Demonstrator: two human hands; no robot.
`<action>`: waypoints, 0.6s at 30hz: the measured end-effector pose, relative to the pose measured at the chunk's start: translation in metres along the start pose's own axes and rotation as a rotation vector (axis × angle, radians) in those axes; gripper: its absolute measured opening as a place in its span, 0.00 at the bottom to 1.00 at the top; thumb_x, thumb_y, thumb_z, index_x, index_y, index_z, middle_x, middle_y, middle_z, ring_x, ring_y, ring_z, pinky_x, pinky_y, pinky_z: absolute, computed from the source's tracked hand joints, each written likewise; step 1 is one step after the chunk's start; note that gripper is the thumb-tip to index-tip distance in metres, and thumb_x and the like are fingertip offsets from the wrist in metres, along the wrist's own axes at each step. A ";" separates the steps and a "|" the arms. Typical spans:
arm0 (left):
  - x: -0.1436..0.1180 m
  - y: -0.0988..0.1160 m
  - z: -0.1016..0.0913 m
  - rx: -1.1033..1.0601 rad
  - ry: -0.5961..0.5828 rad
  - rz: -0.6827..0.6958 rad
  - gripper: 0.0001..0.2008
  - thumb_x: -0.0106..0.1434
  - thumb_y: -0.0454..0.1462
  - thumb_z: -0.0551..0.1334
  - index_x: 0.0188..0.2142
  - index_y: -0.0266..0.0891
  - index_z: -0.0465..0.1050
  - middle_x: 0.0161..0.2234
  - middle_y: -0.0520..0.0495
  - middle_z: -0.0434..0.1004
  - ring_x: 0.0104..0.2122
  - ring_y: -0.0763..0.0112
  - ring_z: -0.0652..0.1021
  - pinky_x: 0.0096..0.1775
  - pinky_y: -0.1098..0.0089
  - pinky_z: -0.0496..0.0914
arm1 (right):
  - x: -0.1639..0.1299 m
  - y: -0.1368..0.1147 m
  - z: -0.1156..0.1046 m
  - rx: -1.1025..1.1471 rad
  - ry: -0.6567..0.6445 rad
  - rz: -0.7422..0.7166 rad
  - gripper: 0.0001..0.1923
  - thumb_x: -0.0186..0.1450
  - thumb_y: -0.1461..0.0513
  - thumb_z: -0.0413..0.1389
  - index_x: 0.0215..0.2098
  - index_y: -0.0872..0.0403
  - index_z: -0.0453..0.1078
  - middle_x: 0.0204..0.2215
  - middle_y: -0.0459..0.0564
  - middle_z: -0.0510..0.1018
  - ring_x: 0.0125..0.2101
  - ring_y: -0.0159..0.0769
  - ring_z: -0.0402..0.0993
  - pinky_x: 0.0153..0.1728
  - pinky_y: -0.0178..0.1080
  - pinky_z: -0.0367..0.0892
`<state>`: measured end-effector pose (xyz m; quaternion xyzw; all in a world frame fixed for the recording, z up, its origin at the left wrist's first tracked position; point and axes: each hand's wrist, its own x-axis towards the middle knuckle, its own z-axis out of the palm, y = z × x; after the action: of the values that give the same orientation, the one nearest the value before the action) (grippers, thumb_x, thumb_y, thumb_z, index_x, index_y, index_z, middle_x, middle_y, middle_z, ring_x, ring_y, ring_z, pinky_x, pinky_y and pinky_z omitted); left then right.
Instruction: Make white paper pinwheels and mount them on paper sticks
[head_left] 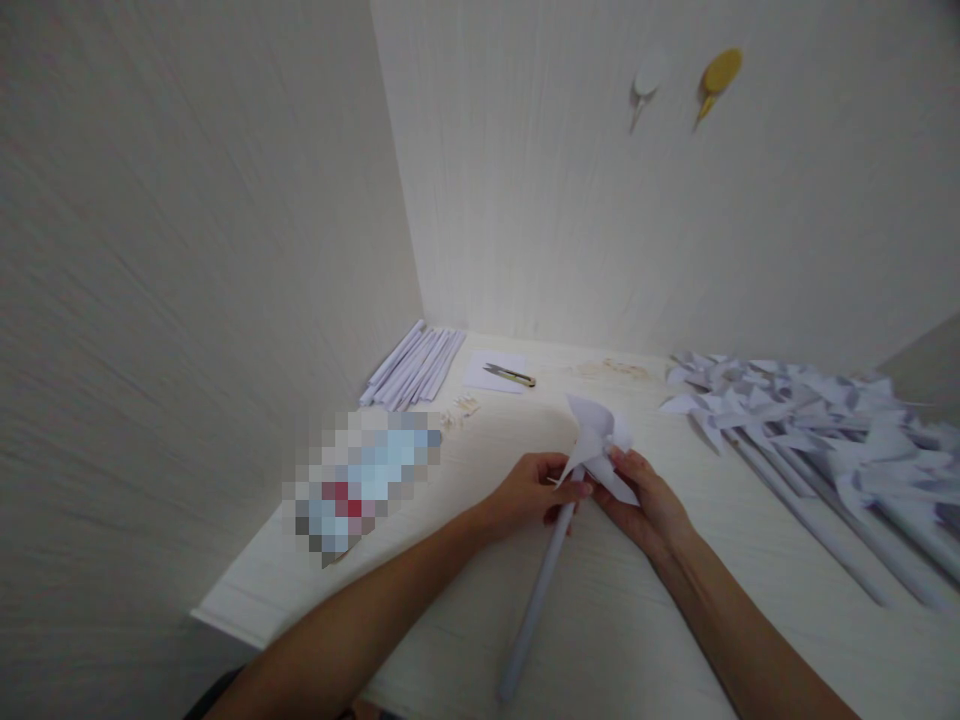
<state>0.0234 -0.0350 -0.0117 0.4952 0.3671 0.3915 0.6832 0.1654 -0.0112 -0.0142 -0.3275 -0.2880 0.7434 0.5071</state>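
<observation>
Pale tabletop (630,640) below, left hand (529,492) and right hand (651,505) grip a white curl-bladed pinwheel (592,428).

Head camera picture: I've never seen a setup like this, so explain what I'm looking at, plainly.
There is no machine here. A person works with two bare hands, and the one picture comes from a camera worn on their head, looking forward and down.

The left hand grips the stick of a white pinwheel just below its blades; the right hand holds it at the blades.

On the pale table, more pinwheels lie heaped at the right. At the back left are a bundle of white rolls and snips lying on a piece of paper. The thing nearer on the left is pixelated, so I cannot tell what it is. Two hooks are on the wall.
</observation>
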 end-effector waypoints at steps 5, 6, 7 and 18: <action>0.001 -0.001 -0.001 -0.005 -0.021 0.011 0.18 0.44 0.47 0.64 0.25 0.35 0.64 0.18 0.55 0.67 0.14 0.79 0.69 0.16 0.78 0.58 | -0.001 0.002 0.000 0.000 -0.004 0.004 0.14 0.39 0.57 0.68 0.20 0.55 0.71 0.18 0.44 0.76 0.20 0.29 0.69 0.24 0.32 0.68; 0.001 -0.001 -0.002 -0.014 -0.025 0.012 0.18 0.45 0.47 0.64 0.25 0.34 0.64 0.18 0.54 0.68 0.14 0.79 0.70 0.16 0.78 0.57 | -0.001 0.002 0.000 0.010 -0.002 -0.002 0.15 0.38 0.57 0.68 0.20 0.55 0.71 0.19 0.44 0.76 0.21 0.30 0.70 0.25 0.33 0.68; 0.001 -0.002 -0.002 -0.026 -0.028 0.012 0.18 0.45 0.47 0.64 0.25 0.34 0.64 0.19 0.54 0.68 0.14 0.79 0.70 0.16 0.78 0.57 | -0.001 0.002 0.000 0.017 -0.009 -0.006 0.16 0.39 0.55 0.67 0.22 0.54 0.71 0.20 0.45 0.76 0.22 0.31 0.70 0.26 0.34 0.68; 0.009 0.005 -0.012 -0.255 0.271 0.099 0.20 0.44 0.46 0.65 0.31 0.34 0.66 0.21 0.52 0.70 0.18 0.77 0.72 0.19 0.77 0.59 | 0.004 -0.004 -0.006 0.012 0.147 -0.134 0.14 0.49 0.50 0.60 0.27 0.51 0.71 0.31 0.47 0.77 0.33 0.32 0.73 0.34 0.34 0.69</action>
<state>0.0160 -0.0211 -0.0109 0.3647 0.3785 0.5310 0.6647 0.1710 -0.0055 -0.0161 -0.3583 -0.2670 0.6833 0.5775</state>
